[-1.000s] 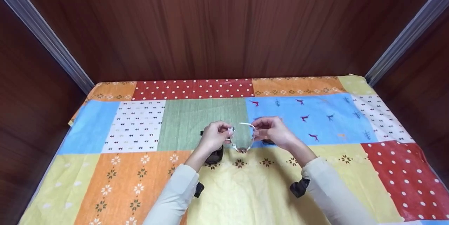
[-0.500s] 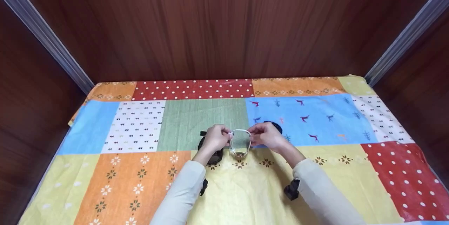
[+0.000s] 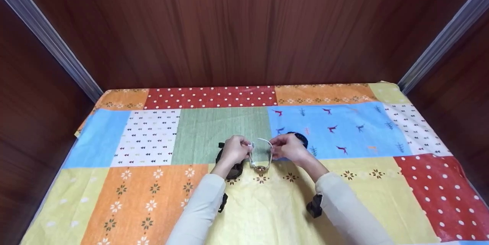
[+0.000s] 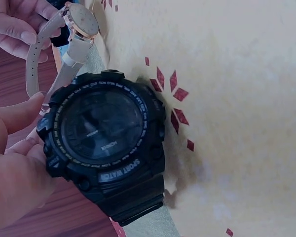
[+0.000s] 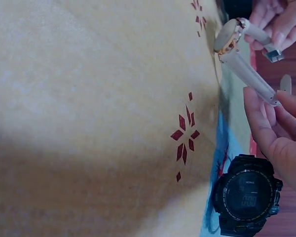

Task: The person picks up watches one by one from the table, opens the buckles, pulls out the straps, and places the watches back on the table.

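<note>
A small watch with a pale strap and rose-gold case [image 3: 261, 169] hangs between the two hands, its case low and facing the body. The left hand [image 3: 233, 151] pinches the buckle end of the strap [image 5: 259, 35]. On the other side the right hand [image 3: 292, 148] pinches the holed strap part [image 5: 251, 79], whose free tip curves up past the fingers. A black sport watch [image 4: 101, 126] is close to the left hand, partly hidden behind it in the head view. Another black digital watch [image 5: 247, 195] is beside the right hand.
A patchwork cloth [image 3: 153, 191] covers the table. Dark wood panels [image 3: 244, 27] stand behind it and at both sides, with grey metal strips at the corners. Black wrist cameras [image 3: 314, 206] hang below both sleeves.
Both hands have moved slightly closer together and lower, with the pale watch between them. The strap tip looked joined across the top half a second ago and now stands apart. The right black watch is more exposed.
</note>
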A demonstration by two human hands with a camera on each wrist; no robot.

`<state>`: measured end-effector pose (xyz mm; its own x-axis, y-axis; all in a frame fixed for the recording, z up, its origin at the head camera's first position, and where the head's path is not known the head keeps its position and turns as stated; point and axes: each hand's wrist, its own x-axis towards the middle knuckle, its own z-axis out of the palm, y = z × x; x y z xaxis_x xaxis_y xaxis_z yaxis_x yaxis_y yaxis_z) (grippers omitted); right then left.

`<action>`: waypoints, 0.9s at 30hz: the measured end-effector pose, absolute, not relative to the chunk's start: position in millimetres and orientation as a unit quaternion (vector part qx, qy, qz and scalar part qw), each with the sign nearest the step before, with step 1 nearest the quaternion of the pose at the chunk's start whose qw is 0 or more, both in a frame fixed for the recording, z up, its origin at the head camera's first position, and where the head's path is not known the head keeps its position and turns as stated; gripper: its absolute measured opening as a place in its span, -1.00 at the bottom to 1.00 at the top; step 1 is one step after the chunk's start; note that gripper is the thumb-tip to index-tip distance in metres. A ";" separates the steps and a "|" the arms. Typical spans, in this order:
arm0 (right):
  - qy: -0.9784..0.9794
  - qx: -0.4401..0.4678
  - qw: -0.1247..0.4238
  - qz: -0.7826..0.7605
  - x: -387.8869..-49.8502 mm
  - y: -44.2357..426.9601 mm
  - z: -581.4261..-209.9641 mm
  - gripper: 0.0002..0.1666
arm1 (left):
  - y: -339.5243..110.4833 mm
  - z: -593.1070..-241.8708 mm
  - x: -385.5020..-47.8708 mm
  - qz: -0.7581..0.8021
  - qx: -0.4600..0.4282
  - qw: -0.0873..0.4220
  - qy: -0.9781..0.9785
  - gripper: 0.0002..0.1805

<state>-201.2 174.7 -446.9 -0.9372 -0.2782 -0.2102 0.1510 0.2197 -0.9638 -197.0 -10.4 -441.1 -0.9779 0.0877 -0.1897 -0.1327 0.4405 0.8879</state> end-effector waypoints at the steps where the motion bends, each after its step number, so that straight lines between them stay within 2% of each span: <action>1: 0.761 -0.039 0.171 -0.625 -201.4 174.3 -446.9 -0.69 | -10.6 -441.0 -197.3 0.528 -0.013 0.104 0.843 -0.94; 9: 0.761 -0.026 0.169 -0.625 -202.6 172.8 -448.0 -0.72 | -12.5 -438.5 -198.3 0.517 -0.015 0.098 0.850 -0.91; 18: 0.755 -0.023 0.175 -0.631 -202.5 180.2 -438.8 -0.69 | -21.8 -431.0 -197.2 0.476 0.024 0.074 0.876 -0.81; 27: 0.738 -0.031 0.172 -0.652 -203.8 196.4 -426.4 -0.67 | -28.9 -415.7 -192.6 0.525 0.013 0.094 0.846 -0.81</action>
